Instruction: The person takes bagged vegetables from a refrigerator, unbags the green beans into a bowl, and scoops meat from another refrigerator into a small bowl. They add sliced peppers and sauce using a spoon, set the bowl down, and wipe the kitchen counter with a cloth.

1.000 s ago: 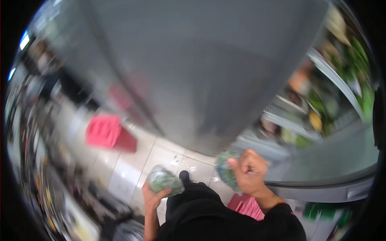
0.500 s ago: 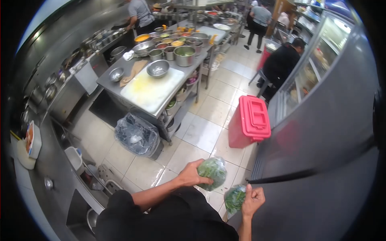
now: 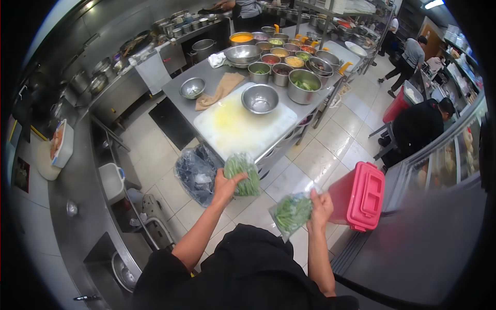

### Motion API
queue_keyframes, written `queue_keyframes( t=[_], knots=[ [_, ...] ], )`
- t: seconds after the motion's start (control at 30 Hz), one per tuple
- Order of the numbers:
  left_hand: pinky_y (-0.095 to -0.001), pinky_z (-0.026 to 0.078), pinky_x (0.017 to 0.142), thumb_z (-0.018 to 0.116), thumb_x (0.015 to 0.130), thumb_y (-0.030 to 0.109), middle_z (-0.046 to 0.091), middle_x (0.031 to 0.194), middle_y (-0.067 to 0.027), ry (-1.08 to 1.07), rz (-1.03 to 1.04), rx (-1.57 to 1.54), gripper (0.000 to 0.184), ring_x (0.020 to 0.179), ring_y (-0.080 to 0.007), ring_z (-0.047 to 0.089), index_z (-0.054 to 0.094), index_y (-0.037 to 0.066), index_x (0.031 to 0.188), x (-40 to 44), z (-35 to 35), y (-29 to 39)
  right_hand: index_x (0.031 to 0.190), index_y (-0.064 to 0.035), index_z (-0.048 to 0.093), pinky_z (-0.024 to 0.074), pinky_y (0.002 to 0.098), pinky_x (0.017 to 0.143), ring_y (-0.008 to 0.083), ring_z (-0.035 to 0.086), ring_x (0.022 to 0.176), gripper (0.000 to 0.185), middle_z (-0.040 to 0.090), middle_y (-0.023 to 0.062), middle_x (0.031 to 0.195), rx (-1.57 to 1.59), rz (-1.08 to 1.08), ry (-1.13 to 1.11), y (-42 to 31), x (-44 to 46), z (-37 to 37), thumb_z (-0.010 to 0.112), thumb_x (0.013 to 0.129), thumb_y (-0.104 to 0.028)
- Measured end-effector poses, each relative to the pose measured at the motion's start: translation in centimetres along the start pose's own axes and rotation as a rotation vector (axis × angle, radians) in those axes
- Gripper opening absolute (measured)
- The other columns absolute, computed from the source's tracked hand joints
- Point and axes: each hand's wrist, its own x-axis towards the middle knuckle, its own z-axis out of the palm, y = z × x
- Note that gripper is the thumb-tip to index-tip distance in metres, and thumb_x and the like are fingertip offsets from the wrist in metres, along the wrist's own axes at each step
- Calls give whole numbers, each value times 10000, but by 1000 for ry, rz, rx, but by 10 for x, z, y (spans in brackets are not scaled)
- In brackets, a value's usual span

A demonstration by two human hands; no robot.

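Observation:
My left hand (image 3: pixel 225 187) is closed around a clear plastic bag of green vegetables (image 3: pixel 242 174), held just in front of the cutting board's near edge. My right hand (image 3: pixel 320 207) pinches the side of a second clear bag of leafy greens (image 3: pixel 291 212), which hangs to the left of the fingers. Ahead is a white cutting board (image 3: pixel 227 126) with a yellow stain, lying on a steel table. A steel mixing bowl (image 3: pixel 260 98) rests on the board's far right part.
Several metal pots of cut food crowd the table behind the board, near a tan cloth (image 3: pixel 219 91). A lined trash bin (image 3: pixel 197 173) stands below the table's front. Right of me are a red lidded bin (image 3: pixel 361 196) and a seated person (image 3: pixel 421 126); a steel counter (image 3: pixel 85 206) runs left.
My view has turned toward the right, and the table is now nearer. Both bags have risen in front of me, the left one now by the board's front edge.

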Motion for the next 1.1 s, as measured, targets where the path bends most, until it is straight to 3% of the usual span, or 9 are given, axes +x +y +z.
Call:
queue_keyframes(
  t=[0.17, 0.33, 0.47, 0.53, 0.57, 0.63, 0.73, 0.83, 1.1],
  knots=[
    [-336, 482, 821, 796, 658, 202, 607, 1055, -188, 118, -57, -116, 656, 967, -236, 590, 473, -72, 1159, 74, 0, 19, 642, -158, 320, 247, 213, 516, 39, 275, 582, 434, 301, -83, 630, 169, 139, -152, 26, 78, 100, 713, 814, -87],
    [-367, 450, 895, 771, 680, 306, 589, 1122, -164, 201, -14, -166, 733, 1026, -258, 573, 447, -30, 1245, 134, -10, 61, 674, -126, 359, 254, 201, 524, 33, 294, 584, 370, 348, -80, 642, 297, -7, -297, 60, 138, 194, 691, 834, -93],
    [-382, 445, 903, 748, 696, 377, 608, 1107, -189, 319, -42, 153, 716, 1027, -305, 584, 499, -20, 1237, 180, -13, 41, 778, -66, 468, 359, 242, 613, 99, 428, 664, 185, 474, -9, 740, -17, 29, -499, 103, 168, 197, 644, 836, -58],
    [-394, 416, 941, 726, 710, 451, 591, 1133, -204, 358, -8, 459, 794, 1046, -366, 573, 470, -35, 1284, 193, -15, 19, 1005, -17, 540, 404, 350, 773, 236, 508, 901, 200, 549, 104, 965, -531, -418, -529, 118, 175, 185, 594, 813, -28],
    [-394, 416, 941, 726, 710, 451, 591, 1133, -204, 375, -34, 464, 794, 1046, -366, 573, 470, -35, 1284, 191, -13, 14, 1005, -17, 540, 404, 350, 773, 236, 508, 901, 200, 549, 104, 965, -532, -399, -555, 113, 180, 187, 594, 813, -28],
    [-406, 421, 930, 735, 720, 399, 582, 1139, -174, 616, 14, 661, 721, 1044, -361, 564, 502, -7, 1269, 182, 2, -2, 1139, -18, 536, 369, 438, 854, 336, 446, 1068, 356, 517, 174, 1130, -604, -791, -752, 82, 188, 184, 586, 786, -35],
    [-386, 444, 888, 723, 739, 252, 564, 1105, -205, 808, 296, 795, 578, 1032, -323, 554, 529, -24, 1209, 154, 25, -4, 1129, -43, 578, 382, 429, 825, 326, 470, 1052, 347, 542, 143, 1121, -566, -760, -1096, 70, 192, 198, 613, 783, -58],
    [-357, 439, 865, 694, 752, 106, 572, 1042, -166, 611, 175, 493, 391, 980, -302, 559, 603, 5, 1119, 109, 59, 20, 1055, -52, 625, 383, 420, 815, 319, 484, 1032, 276, 566, 108, 1087, -587, -768, -1193, 97, 199, 200, 631, 781, -79],
    [-338, 447, 829, 663, 760, 40, 570, 1028, -135, 448, 414, 326, 284, 952, -267, 561, 643, 3, 1041, 104, 88, 20, 749, -71, 575, 362, 398, 727, 273, 496, 854, 68, 539, 77, 857, -597, -791, -1188, 92, 187, 219, 610, 796, -106]
  ],
)
